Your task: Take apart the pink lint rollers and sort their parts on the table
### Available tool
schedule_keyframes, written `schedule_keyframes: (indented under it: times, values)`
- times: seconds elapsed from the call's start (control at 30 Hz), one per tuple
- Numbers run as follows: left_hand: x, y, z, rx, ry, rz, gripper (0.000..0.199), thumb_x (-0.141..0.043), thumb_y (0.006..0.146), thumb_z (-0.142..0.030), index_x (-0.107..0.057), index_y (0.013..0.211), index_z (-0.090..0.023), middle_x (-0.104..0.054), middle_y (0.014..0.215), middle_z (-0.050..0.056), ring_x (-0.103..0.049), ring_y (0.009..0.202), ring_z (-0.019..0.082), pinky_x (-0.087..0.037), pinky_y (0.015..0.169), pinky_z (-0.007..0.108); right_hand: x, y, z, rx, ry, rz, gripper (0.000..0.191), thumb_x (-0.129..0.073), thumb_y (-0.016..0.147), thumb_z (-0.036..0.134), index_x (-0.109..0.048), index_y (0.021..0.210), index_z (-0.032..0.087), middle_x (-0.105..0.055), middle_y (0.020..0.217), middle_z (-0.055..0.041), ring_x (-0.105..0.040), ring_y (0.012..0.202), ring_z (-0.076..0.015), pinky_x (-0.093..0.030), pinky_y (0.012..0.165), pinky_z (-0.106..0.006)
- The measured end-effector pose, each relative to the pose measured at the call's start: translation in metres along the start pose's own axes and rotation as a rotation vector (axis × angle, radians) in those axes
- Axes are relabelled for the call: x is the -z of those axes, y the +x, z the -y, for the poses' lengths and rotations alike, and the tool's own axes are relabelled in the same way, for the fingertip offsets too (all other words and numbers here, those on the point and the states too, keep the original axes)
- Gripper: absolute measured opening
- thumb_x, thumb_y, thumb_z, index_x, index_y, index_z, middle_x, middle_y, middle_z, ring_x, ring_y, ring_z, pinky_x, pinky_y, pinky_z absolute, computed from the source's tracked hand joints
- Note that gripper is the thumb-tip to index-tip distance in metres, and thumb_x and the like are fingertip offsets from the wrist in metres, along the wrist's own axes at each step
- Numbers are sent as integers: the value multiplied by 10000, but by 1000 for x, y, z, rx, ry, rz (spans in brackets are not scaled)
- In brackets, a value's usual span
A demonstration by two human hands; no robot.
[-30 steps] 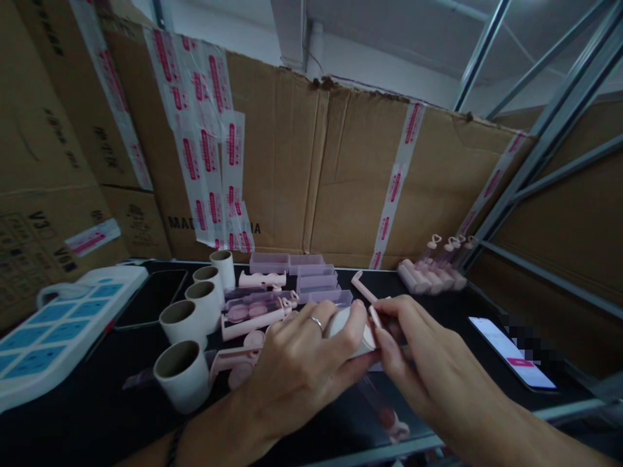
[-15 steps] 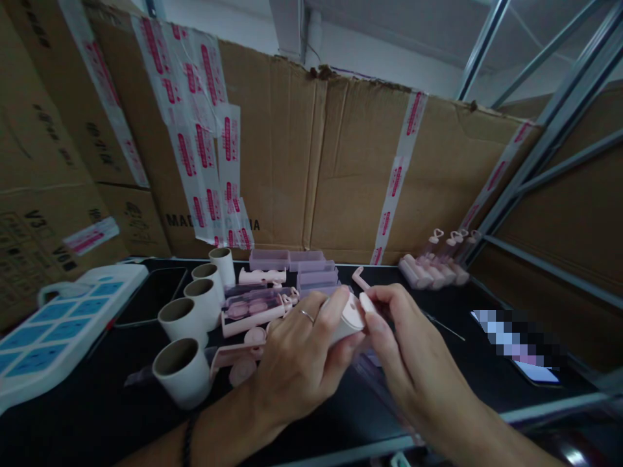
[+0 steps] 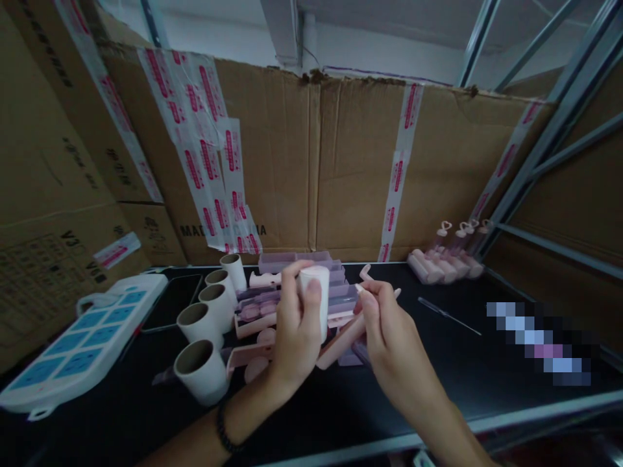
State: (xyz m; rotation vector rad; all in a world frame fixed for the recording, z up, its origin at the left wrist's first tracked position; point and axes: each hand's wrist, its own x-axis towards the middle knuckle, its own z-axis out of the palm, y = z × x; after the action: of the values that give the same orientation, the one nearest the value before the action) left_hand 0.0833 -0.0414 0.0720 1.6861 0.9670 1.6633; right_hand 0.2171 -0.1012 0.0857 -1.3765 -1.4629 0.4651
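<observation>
Left hand (image 3: 296, 321) and right hand (image 3: 392, 327), both curled nearly closed above the black worktop (image 3: 302, 421), are occupied respectively by a near-upright white cylinder (image 3: 316, 308) and a fingertip-pinched small pale piece (image 3: 359, 289), best steadied and lightly gripped.

ahead of you, the cardboard panel (image 3: 360, 168) reads "mad"; at your left, the carton (image 3: 29, 155) shows "v3".

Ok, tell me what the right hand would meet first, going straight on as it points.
Probably the purple trays ahead of the right hand, toward its left. Depth is unclear: if high enough, it might clear them and meet the cardboard wall.
</observation>
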Motion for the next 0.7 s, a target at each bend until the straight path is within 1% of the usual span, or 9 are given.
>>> schedule_keyframes:
  times: [0.07, 0.13, 0.2, 0.27, 0.33, 0.4, 0.47, 0.53, 0.7]
  values:
    - [-2, 7, 2, 237, -322, -22, 323, -482, 1005, -525, -490, 1222, -285, -637, 803, -31, -599, 515, 129, -527, 455, 232, 7, 1, -4, -52, 101, 66, 372, -342, 1057, 512, -536, 1121, 201, -642, 836, -16, -633, 673, -163, -513, 607, -269]
    - [-1, 14, 5, 443, -591, -15, 363, -527, 963, -563, -511, 1129, -241, -600, 716, -40, -550, 442, 121, -466, 364, 210, 21, 4, -10, -124, 207, 83, 389, -356, 1044, 548, -540, 1115, 213, -634, 857, -16, -628, 660, -160, -523, 576, -262]
    - [3, 19, 9, 596, -745, 8, 377, -556, 934, -557, -541, 1005, -187, -612, 713, -9, -566, 462, 128, -464, 357, 213, 41, 8, -18, -171, 251, -13, 396, -393, 1025, 573, -550, 1115, 221, -642, 913, -31, -657, 690, -166, -541, 576, -261]
    - [8, 21, 14, 667, -784, 26, 365, -548, 935, -529, -552, 946, -164, -628, 730, 15, -573, 469, 134, -471, 355, 228, 65, 12, -31, -175, 210, -214, 401, -435, 1007, 591, -556, 1116, 224, -646, 969, -44, -685, 724, -174, -554, 593, -266]
    - [11, 21, 18, 656, -761, 37, 334, -532, 948, -502, -542, 956, -168, -642, 753, 20, -577, 460, 140, -485, 354, 247, 84, 12, -47, -138, 100, -431, 416, -462, 995, 600, -548, 1143, 221, -653, 1028, -66, -704, 775, -193, -566, 637, -294]
    - [12, 19, 19, 621, -717, 49, 309, -531, 954, -491, -520, 986, -184, -651, 772, 18, -588, 460, 149, -500, 356, 261, 94, 6, -65, -107, -104, -553, 443, -484, 989, 596, -533, 1201, 210, -676, 1037, -94, -711, 839, -235, -566, 694, -343]
    - [11, 17, 18, 584, -675, 64, 286, -546, 952, -481, -492, 1032, -211, -650, 779, 4, -604, 467, 158, -510, 354, 265, 94, -5, -83, -110, -372, -534, 474, -495, 986, 586, -532, 1246, 191, -700, 1024, -129, -710, 867, -284, -552, 707, -389]
    - [10, 15, 15, 545, -640, 82, 275, -562, 946, -465, -470, 1076, -241, -639, 780, -17, -613, 467, 161, -511, 345, 261, 85, -15, -99, -89, -591, -447, 491, -494, 989, 573, -546, 1261, 167, -707, 1063, -165, -709, 900, -318, -548, 726, -424]
    - [8, 10, 15, 483, -593, 154, 310, -558, 952, -452, -463, 1179, -265, -620, 814, -26, -597, 446, 146, -513, 334, 266, 58, -22, -129, 122, -737, -293, 429, -503, 1009, 473, -575, 1271, 141, -681, 1225, -185, -653, 1120, -334, -530, 915, -475]
